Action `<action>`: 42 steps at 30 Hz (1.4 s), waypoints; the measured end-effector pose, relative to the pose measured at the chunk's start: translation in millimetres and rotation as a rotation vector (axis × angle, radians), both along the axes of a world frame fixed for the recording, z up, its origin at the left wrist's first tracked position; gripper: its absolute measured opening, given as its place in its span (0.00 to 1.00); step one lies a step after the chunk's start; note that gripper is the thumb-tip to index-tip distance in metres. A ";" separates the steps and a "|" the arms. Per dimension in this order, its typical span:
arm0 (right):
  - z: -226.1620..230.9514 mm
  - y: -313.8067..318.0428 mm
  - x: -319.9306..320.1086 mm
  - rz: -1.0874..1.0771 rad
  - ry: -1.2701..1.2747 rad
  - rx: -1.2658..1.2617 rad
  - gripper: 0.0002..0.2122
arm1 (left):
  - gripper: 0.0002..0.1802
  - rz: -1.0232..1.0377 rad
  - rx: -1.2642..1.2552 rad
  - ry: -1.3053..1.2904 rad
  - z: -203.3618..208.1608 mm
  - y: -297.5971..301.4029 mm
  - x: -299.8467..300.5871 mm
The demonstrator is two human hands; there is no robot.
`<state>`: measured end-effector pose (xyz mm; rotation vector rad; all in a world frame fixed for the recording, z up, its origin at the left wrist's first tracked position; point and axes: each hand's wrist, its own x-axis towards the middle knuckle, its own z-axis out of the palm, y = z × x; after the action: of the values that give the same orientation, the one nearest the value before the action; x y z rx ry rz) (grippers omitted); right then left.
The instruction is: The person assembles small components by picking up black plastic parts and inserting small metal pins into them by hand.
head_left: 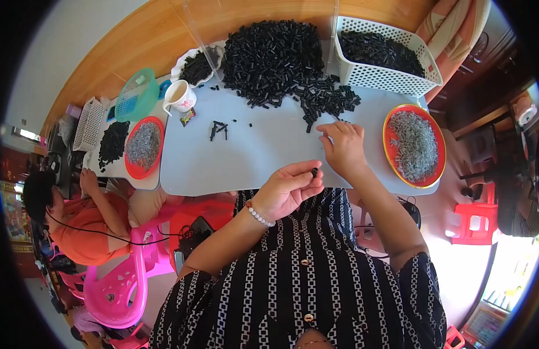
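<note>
My left hand point(290, 189), with a beaded bracelet at its wrist, pinches a small black tube piece point(315, 173) between thumb and fingers above the table's near edge. Farther right, my right hand point(343, 148) hovers low over the table, fingers bent, with a gap between thumb and forefinger and nothing visible in it. Just beyond its fingertips spreads the loose edge of a big heap of short black tube pieces point(275, 55). To the right stands a red plate with a yellow rim point(387, 142), filled with small greyish metallic-looking pieces point(418, 145).
Several longer black pieces point(219, 129) lie left of centre on the table point(223, 166). A white mug point(181, 96) and a scalloped dish point(176, 71) stand back left; a white perforated basket point(386, 78) of black pieces stands back right. A person in orange point(92, 232) sits left, beside another red plate point(159, 166).
</note>
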<state>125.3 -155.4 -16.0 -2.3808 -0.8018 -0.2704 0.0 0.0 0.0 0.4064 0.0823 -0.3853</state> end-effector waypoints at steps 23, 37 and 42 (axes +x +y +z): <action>-3.5 12.7 36.0 -0.111 -0.229 -0.164 0.04 | 0.14 -0.062 -0.049 -0.036 -2.3 -3.0 2.1; 68.4 -27.2 -23.3 0.038 0.643 0.446 0.09 | 0.12 -0.072 -0.023 -0.044 3.2 -5.8 2.1; 90.3 -35.6 -57.8 0.185 0.811 0.707 0.06 | 0.14 -0.061 0.019 -0.030 2.5 -10.3 2.2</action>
<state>67.5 -191.0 74.3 -1.5195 -0.4177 0.4117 2.2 -10.3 2.5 0.4336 0.0446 -0.4386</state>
